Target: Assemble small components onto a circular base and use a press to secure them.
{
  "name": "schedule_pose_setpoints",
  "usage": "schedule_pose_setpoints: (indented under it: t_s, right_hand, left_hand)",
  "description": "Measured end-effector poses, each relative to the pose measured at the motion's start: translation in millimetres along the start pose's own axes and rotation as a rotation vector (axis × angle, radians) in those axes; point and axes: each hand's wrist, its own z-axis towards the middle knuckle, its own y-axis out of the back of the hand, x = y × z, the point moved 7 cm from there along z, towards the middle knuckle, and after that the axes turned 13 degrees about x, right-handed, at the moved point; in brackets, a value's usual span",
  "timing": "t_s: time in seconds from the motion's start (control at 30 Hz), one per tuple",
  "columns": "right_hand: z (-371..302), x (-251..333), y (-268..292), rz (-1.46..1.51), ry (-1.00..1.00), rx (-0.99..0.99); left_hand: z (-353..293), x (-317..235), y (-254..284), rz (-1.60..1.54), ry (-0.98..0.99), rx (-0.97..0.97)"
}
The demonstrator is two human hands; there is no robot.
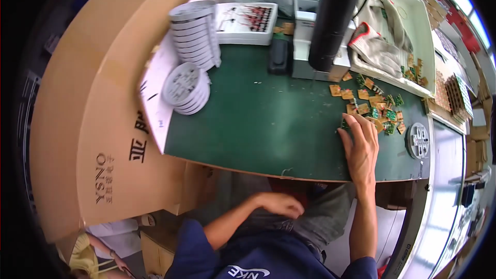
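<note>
At the right of the green work table, my right hand (361,147) reaches down to a loose spread of small circuit boards (363,94), some tan side up, some green. Between its thumb and index fingertip a small green circuit board (344,123) shows, and the fingers are closed about it. The other fingers bend over neighbouring boards and hide part of the spread. My left hand (281,205) hangs over my lap, below the table's front edge. It is curled and a little blurred, so its fingers do not show clearly.
A round grey tray (418,140) lies at the table's right edge. Stacked round trays (194,33) stand at left, beside a large carton (88,113). Behind are a white box of wired parts (245,39), a black post (336,20) and a bin (426,46) with gloves.
</note>
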Motion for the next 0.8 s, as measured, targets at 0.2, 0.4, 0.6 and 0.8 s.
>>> schedule_pose_setpoints:
  t_s: [0.2,0.4,0.6,0.8]
  right_hand:
    - [-1.5,12.7,-2.0,-0.062,0.073,0.056]
    - [-2.3,13.8,-4.5,-0.06,0.079,0.08]
    - [-5.2,11.9,-0.8,-0.012,0.068,0.036]
    - [-2.8,10.7,2.1,0.057,0.106,0.039]
  left_hand:
    - [-268.1,-163.3,47.8,0.184,-0.047,-1.445]
    - [-342.5,-162.7,100.2,0.923,0.831,-1.886]
    - [-349.0,-142.0,139.1,0.652,1.03,-1.771]
    - [-345.8,-148.5,152.2,0.511,1.129,-1.76]
